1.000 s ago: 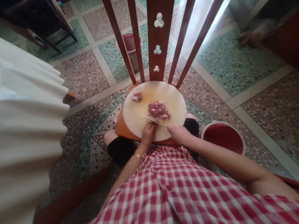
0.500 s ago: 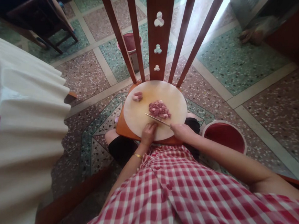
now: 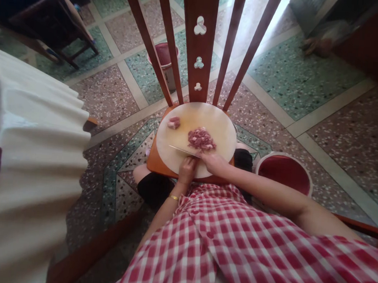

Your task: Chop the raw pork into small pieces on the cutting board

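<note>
Pale round cutting board (image 3: pixel 180 136) sits on orange wooden chair seat (image 3: pixel 152 163), right in front of the person. Right hand (image 3: pixel 212 161) is wrapped round the knife (image 3: pixel 181 150) handle; blade lies low & nearly flat over the board's near part, tip pointing left. Left hand (image 3: pixel 187 168) rests at the board's near rim w/ fingers curled, fingertips right at the blade; can't tell if it pinches anything. Gold bangle (image 3: pixel 173 197) on that wrist. Heap of chopped pink meat (image 3: pixel 201 139) sits approx. mid-board, just beyond the blade. One bigger meat chunk (image 3: pixel 174 122) lies apart, toward the far-left rim. Slatted chair back (image 3: pixel 199 42) rises behind the board. Red basin (image 3: pixel 283 173) on the tiled floor to the right, small red bucket (image 3: pixel 164 54) beyond the slats. White cloth (image 3: pixel 28 146) fills the left side. Red-white checked garment (image 3: pixel 227 240) at the bottom.
</note>
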A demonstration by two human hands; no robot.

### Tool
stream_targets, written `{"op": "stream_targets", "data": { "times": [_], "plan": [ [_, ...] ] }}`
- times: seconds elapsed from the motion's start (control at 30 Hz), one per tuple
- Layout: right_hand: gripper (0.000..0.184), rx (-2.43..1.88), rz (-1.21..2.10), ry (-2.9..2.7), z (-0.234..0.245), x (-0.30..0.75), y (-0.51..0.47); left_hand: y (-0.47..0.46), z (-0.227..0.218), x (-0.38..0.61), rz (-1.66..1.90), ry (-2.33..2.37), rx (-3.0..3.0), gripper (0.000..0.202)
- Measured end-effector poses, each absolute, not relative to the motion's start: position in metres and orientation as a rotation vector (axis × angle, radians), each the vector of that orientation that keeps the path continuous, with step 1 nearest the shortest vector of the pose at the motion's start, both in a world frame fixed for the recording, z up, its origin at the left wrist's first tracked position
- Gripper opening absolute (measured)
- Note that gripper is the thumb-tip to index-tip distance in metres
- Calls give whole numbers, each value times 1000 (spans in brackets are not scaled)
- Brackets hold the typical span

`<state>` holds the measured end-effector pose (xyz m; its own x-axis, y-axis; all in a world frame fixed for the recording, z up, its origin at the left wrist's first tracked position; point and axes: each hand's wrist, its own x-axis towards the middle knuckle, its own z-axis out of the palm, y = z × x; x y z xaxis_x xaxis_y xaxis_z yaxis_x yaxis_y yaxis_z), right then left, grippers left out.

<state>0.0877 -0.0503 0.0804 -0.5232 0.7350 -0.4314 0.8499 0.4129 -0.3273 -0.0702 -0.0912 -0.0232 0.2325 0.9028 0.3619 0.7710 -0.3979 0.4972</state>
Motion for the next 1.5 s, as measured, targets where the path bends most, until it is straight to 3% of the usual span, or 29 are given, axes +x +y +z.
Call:
{"op": "stream_targets", "data": {
  "times": [0.13, 0.33, 0.57, 0.77, 0.97, 1.5],
  "plan": [
    [30, 1473, -754, 2276, 87, 122, -61, -92, -19, -70, 927, 1553, 2261, 20],
    [27, 1424, -766, 2293, 87, 110, -60, -91, -16, -70, 951, 1579, 2274, 19],
    [29, 1372, -755, 2482, 68, 75, -39, -90, -17, -70, 919, 1574, 2308, 20],
    [36, 1555, -706, 2239, 79, 112, -44, -84, -12, -67, 773, 1531, 2381, 28],
    [33, 1521, -683, 2271, 95, 116, -66, -89, -13, -70, 1013, 1556, 2329, 19],
    [37, 1395, -702, 2470, 77, 86, -50, -89, -21, -70, 897, 1593, 2423, 20]
  ]
}}
